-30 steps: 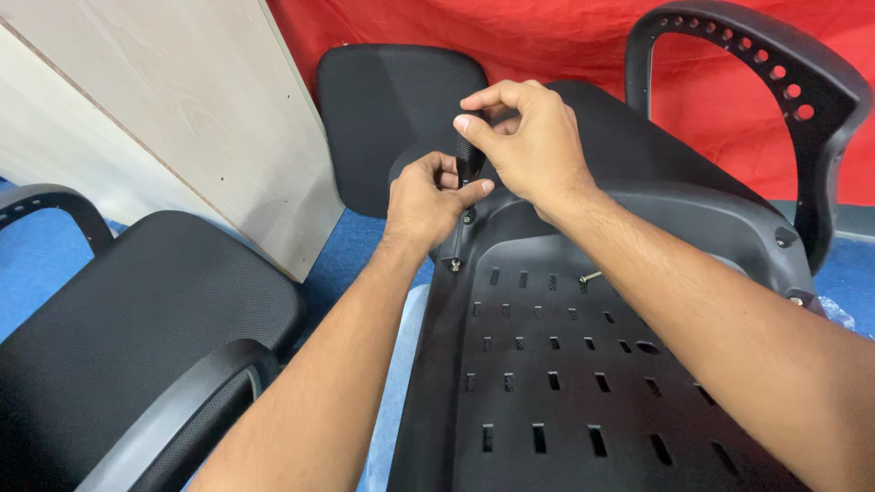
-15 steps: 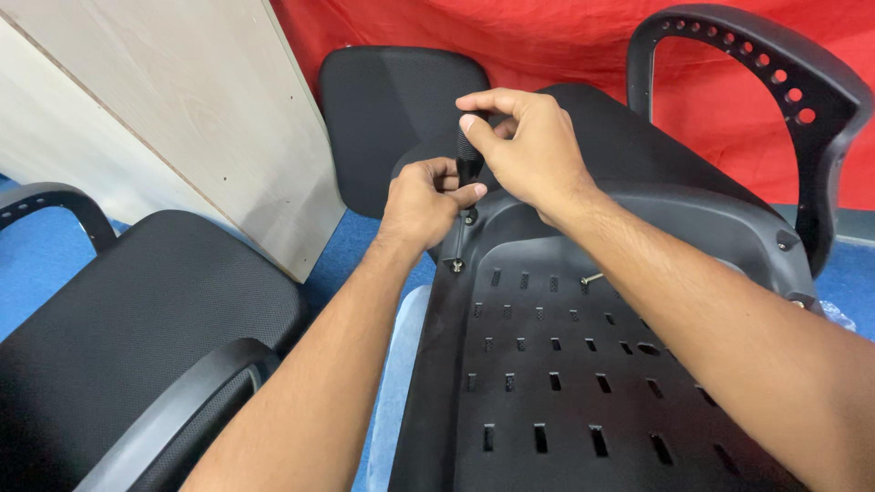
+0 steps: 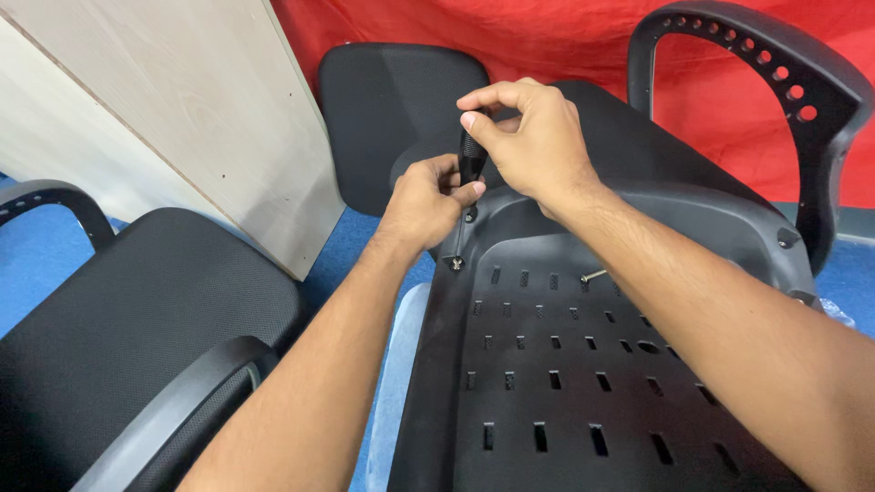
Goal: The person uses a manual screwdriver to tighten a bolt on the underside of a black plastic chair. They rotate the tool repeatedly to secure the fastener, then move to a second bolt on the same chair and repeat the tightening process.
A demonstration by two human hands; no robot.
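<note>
A black-handled screwdriver (image 3: 471,157) is standing nearly upright over the near left corner of an upturned black plastic chair seat base (image 3: 583,383), its thin shaft running down to a silver screw (image 3: 453,262) sitting at the base's rim. The right hand (image 3: 533,146) is wrapping its grip closed around the top of the handle, thumb and forefinger pinching it from above. The left hand (image 3: 427,199) is closing its grip on the lower part of the handle and the shaft, fingers curled just beneath the right hand and touching it. Both forearms are crossing over the slotted underside of the base, covering much of its left and right parts. A second silver screw (image 3: 593,274) is lying loose on the slotted surface, to the right of the tool. A perforated black armrest (image 3: 775,100) is rising at the far right of the base. Behind the hands a black chair backrest (image 3: 392,109) is leaning against a red cloth backdrop (image 3: 583,41). A pale wooden panel (image 3: 173,118) is standing to the left, and another black mesh chair (image 3: 128,337) is sitting on the blue floor (image 3: 41,264) at the lower left.
</note>
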